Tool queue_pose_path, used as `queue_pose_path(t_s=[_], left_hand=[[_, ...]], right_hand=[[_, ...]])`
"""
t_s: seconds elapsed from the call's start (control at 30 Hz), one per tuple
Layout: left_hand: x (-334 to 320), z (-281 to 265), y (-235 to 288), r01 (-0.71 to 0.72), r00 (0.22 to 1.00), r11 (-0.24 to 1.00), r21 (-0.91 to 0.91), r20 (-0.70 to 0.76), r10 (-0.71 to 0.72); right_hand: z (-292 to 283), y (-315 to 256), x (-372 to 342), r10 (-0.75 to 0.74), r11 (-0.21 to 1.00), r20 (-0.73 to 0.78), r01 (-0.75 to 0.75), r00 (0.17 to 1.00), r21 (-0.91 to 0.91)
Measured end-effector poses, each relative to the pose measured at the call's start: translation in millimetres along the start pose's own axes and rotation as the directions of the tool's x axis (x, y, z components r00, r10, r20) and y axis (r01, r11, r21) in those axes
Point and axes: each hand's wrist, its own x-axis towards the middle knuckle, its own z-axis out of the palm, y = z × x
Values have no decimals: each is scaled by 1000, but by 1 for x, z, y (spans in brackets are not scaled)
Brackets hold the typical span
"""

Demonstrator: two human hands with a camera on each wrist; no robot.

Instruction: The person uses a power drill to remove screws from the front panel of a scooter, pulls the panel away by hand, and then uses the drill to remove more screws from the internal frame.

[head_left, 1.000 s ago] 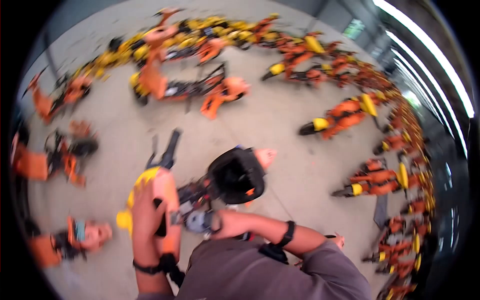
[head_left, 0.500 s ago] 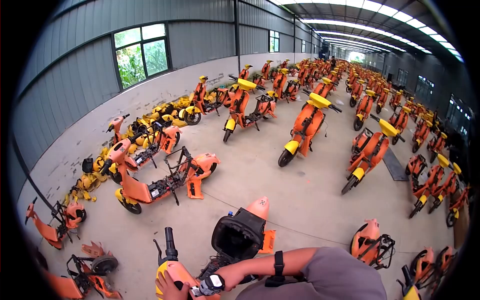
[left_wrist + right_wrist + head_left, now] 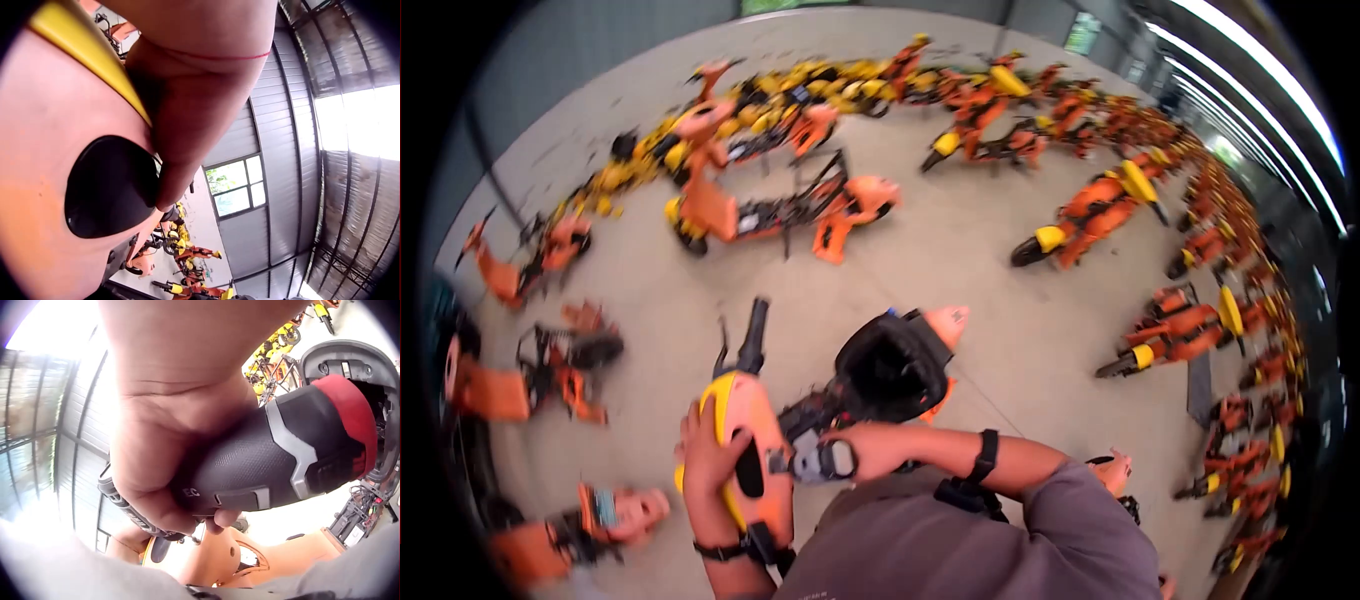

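My left hand grips the edge of a scooter's handlebar cover. This cover is orange with a yellow front and has a black oval panel; the thumb lies beside the oval. A black handlebar grip sticks out beyond it. My right hand is wrapped round a cordless drill, dark with grey trim and a red end. In the head view the drill's front end overlaps the cover's right side. Its tip is hidden in the right wrist view.
Behind the drill is the scooter's open black seat bucket. Partly stripped scooters stand around, one with its frame bare ahead. A heap of yellow parts lies along the wall. Rows of orange scooters stand at the right.
The head view tipped up toward the hall, then back down to the hands. Both hands stay at the handlebar cover, the right still holding the drill.
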Motion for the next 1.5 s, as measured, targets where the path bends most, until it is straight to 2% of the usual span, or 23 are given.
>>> queue_pose_path(t_s=[0.03,0.1,0.13,0.17,0.23,0.4,0.53,0.6,0.83,1.07,1.13,1.23,1.33,1.4,1.5], left_hand=[[-6,-6,9,106,994,994,15,11,-106],[-8,-1,0,87,996,996,5,-35,-87],[-9,-2,3,149,989,988,42,-10,-149],[-11,-6,9,194,981,979,62,18,-196],[-10,-9,14,250,967,966,66,34,-253],[-9,-1,6,193,980,976,103,16,-196],[-7,-3,6,194,981,973,129,7,-196],[-8,-4,8,201,977,965,170,33,-209],[-8,-3,8,202,977,967,156,31,-209],[-7,-3,7,199,979,971,131,7,-201],[-8,-1,7,194,981,972,134,3,-196],[-9,-4,8,204,978,972,113,16,-207],[-9,-1,7,194,981,975,113,0,-195],[-9,-3,8,195,981,974,114,-1,-196],[-8,-3,10,199,980,974,108,5,-201]], right_hand=[[-3,-4,0,29,998,-4,-29,1000,-49],[-4,-4,3,17,998,13,-17,1000,56],[-3,-3,1,16,993,10,-17,1000,116],[-5,-4,0,60,995,35,-63,998,80],[-5,-10,-3,64,989,18,-66,998,130],[4,-4,-6,45,984,-10,-43,999,170],[6,-4,-5,73,982,10,-74,997,173],[11,-4,-7,94,978,-29,-87,995,190],[9,-6,-6,127,982,-15,-124,992,146],[-1,-1,-1,54,978,167,-86,984,189],[2,6,1,-57,984,180,24,982,178],[2,8,4,19,981,236,-64,972,185],[7,16,3,9,968,236,-68,972,243],[3,14,4,-95,975,176,55,980,216],[4,17,4,-85,974,146,51,986,223]])
